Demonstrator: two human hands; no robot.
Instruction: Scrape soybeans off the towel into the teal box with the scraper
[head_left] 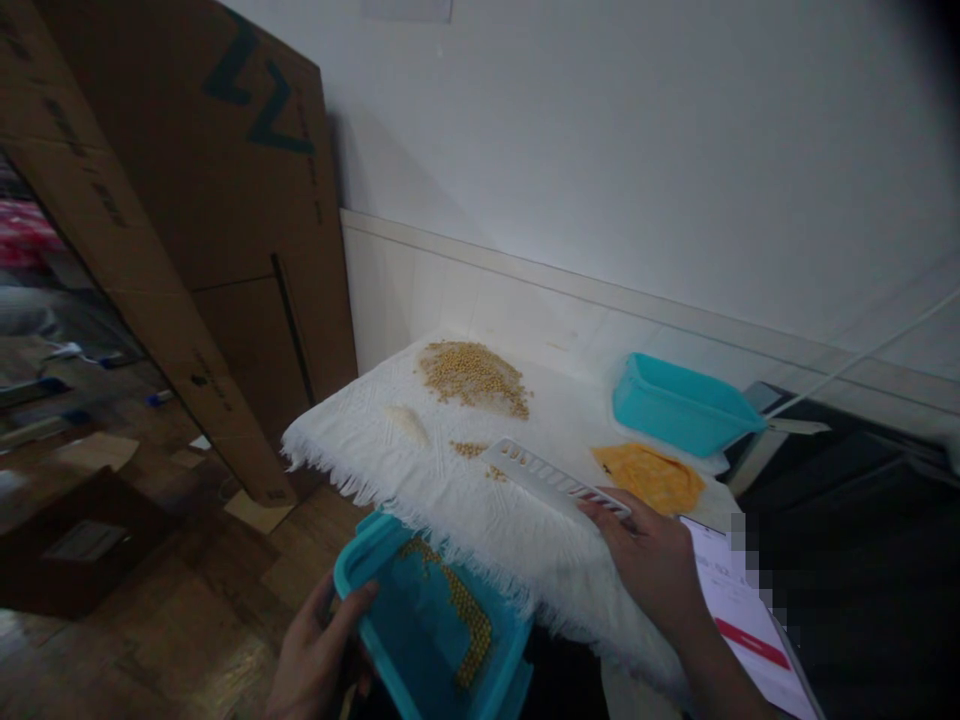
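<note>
My left hand [324, 640] grips the rim of a teal plastic bin [420, 640], held below the table's front edge under the cloth fringe. Soybeans [474, 625] lie in a curved band on the bin's floor. In my right hand [652, 555] is a white slotted plastic strip [551, 478], its far end over the white cloth [540, 540]. A few soybeans [469, 450] lie on the cloth by that far end. Farther back sits a larger pile of soybeans [476, 375]. Left of the small group is a pale, low heap [407, 424] that I cannot name.
A second teal bin [679, 405] stands at the table's back right, with a crumpled orange-yellow cloth [651, 478] in front of it. A phone or tablet [742, 610] lies beside my right wrist. Tall cardboard [225, 200] rises on the left; a white wall stands behind.
</note>
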